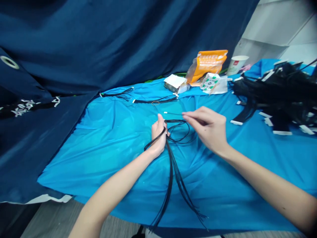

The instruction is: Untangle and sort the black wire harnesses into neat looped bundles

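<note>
Closed round a bundle of thin black wires (170, 158), my left hand (158, 135) is near the middle of the blue cloth. Some wires loop to the right and round the wrist, while long loose ends hang toward the front edge. My right hand (206, 127), to the right and slightly higher, pinches a thin dark wire (174, 113). That wire points left and has a small white tip (165, 112) above my left hand. The part of the bundle inside my left palm is hidden.
Two short wire bundles (116, 95) (148, 101) lie at the back of the blue cloth (104, 158). Behind stand a small box (175, 84), an orange pouch (210, 62), a white-green packet (210, 83) and a paper cup (236, 65). A large black cable pile (277, 89) with white connectors is at right.
</note>
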### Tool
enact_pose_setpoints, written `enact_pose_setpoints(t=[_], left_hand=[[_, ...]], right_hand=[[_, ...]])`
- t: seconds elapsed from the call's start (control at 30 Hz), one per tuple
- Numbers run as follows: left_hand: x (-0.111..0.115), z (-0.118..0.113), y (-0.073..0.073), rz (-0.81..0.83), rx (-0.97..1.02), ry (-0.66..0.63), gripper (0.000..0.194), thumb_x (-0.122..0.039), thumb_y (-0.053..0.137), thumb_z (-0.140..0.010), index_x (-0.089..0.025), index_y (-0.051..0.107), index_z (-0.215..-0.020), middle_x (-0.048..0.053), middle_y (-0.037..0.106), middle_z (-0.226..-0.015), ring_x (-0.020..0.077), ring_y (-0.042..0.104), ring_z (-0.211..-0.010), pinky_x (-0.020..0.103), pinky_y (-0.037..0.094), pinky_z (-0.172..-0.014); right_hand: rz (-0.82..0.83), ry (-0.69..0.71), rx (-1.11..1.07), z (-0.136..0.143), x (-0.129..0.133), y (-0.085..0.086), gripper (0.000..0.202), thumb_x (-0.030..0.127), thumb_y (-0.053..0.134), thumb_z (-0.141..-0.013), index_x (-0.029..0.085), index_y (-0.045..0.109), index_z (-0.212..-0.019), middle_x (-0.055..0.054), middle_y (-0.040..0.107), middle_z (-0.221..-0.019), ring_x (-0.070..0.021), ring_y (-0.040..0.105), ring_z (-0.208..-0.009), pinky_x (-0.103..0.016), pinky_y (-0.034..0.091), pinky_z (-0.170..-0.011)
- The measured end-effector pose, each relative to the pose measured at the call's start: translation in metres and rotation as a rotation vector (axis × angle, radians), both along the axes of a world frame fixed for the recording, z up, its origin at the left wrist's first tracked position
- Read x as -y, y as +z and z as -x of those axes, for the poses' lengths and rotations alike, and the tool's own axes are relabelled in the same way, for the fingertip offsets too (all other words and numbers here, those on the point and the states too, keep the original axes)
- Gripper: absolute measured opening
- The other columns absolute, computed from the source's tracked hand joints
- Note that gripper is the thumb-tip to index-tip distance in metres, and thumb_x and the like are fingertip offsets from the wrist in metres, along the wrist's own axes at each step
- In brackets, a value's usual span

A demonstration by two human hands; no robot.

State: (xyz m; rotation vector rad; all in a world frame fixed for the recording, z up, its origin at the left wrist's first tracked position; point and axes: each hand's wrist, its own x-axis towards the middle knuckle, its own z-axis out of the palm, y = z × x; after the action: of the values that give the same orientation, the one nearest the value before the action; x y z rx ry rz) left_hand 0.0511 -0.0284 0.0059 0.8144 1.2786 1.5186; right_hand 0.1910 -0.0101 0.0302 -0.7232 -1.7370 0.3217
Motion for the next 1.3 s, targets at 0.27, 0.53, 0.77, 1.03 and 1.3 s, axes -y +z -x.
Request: enact_pose_setpoints(t=[0.27, 0.53, 0.77, 1.03, 1.3], left_hand=[[-0.001, 0.0, -0.003, -0.099, -0.099, 0.06, 0.055, -0.07, 0.03, -0.077, -0.02, 0.033, -0.055, -0.005, 0.028, -0.046, 0.0078, 0.031, -0.039, 0.023, 0.03, -0.041], [0.001, -0.001, -0.002, -0.119, -0.161, 0.099, 0.049, -0.06, 0.031, -0.084, -0.02, 0.031, -0.055, -0.006, 0.029, -0.045, 0.0089, 0.032, -0.039, 0.024, 0.029, -0.042], [0.001, 0.0, -0.003, -0.115, -0.186, 0.097, 0.049, -0.061, 0.03, -0.084, -0.021, 0.032, -0.055, -0.005, 0.032, -0.046, 0.0096, 0.032, -0.041, 0.025, 0.03, -0.044], [-0.001, 0.002, -0.005, -0.124, -0.184, 0.07, 0.052, -0.065, 0.032, -0.08, -0.019, 0.033, -0.054, -0.006, 0.03, -0.044, 0.008, 0.033, -0.039, 0.022, 0.029, -0.042], [0.003, 0.001, -0.004, -0.132, -0.285, -0.024, 0.052, -0.064, 0.03, -0.082, -0.021, 0.036, -0.054, -0.003, 0.033, -0.046, 0.0119, 0.036, -0.043, 0.027, 0.028, -0.045]], right_hand=[[-0.197, 0.0, 0.191, 0.011, 0.013, -0.008, 0.015, 0.015, 0.057, -0.079, 0.016, 0.059, -0.065, 0.001, 0.049, -0.052, -0.0106, 0.044, -0.049, -0.024, 0.035, -0.049], [-0.206, 0.006, 0.197, 0.012, 0.013, -0.009, 0.016, 0.014, 0.056, -0.079, 0.016, 0.056, -0.063, 0.002, 0.045, -0.052, -0.0099, 0.042, -0.049, -0.024, 0.034, -0.05], [-0.267, -0.018, 0.212, 0.011, 0.013, -0.013, 0.015, 0.014, 0.056, -0.081, 0.016, 0.058, -0.066, 0.001, 0.048, -0.054, -0.0106, 0.044, -0.051, -0.024, 0.035, -0.051], [-0.393, -0.066, 0.325, 0.01, 0.01, -0.019, 0.009, 0.014, 0.057, -0.081, 0.015, 0.061, -0.072, -0.002, 0.056, -0.059, -0.0124, 0.047, -0.056, -0.025, 0.038, -0.055], [-0.501, -0.11, 0.465, 0.007, 0.01, -0.018, 0.009, 0.015, 0.056, -0.083, 0.013, 0.065, -0.085, -0.002, 0.06, -0.063, -0.0135, 0.046, -0.059, -0.026, 0.037, -0.056]])
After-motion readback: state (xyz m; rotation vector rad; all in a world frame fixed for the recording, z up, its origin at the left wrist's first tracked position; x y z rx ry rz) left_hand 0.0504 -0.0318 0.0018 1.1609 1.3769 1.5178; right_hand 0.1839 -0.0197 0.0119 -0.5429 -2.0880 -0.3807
